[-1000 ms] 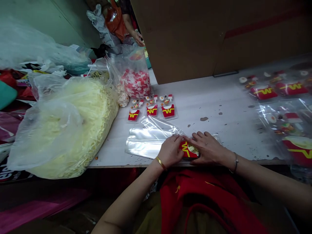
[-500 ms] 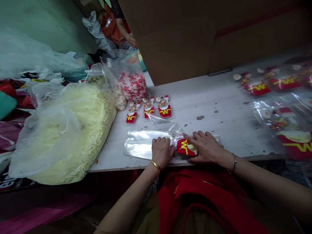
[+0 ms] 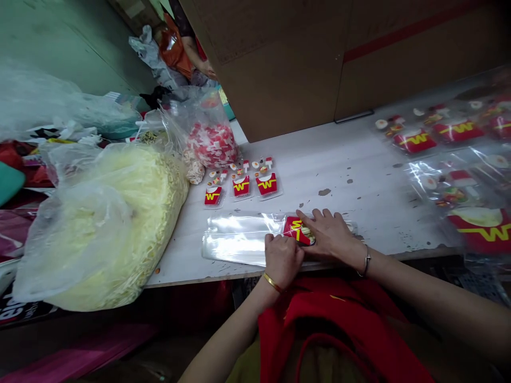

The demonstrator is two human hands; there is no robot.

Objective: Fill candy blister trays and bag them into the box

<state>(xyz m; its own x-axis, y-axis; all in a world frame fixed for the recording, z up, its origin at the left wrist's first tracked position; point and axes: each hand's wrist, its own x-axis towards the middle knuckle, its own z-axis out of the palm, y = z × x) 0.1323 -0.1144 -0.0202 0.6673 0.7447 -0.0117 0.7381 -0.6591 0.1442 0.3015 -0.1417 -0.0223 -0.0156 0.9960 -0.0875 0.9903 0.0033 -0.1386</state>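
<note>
The left hand [image 3: 282,261] has slid right and the clear film's [image 3: 235,240] raised flap has settled, so both hands seem set on the red packet [image 3: 293,226], just below frame centre. Left fingers curl, right hand [image 3: 329,233] spreads; whether either grips, I can't tell.

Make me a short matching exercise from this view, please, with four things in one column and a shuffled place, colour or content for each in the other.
Things:
1. Left hand
2. Cardboard box
3. Red fries-shaped piece nearest the hands
4. Largest clear bag

Descriptions:
A. Filled with pale yellow pieces
B. Partly covered by the right hand
C. Gold-coloured bracelet at the wrist
D. Brown, with a red stripe

Pairs: 1-C, 2-D, 3-B, 4-A
</note>
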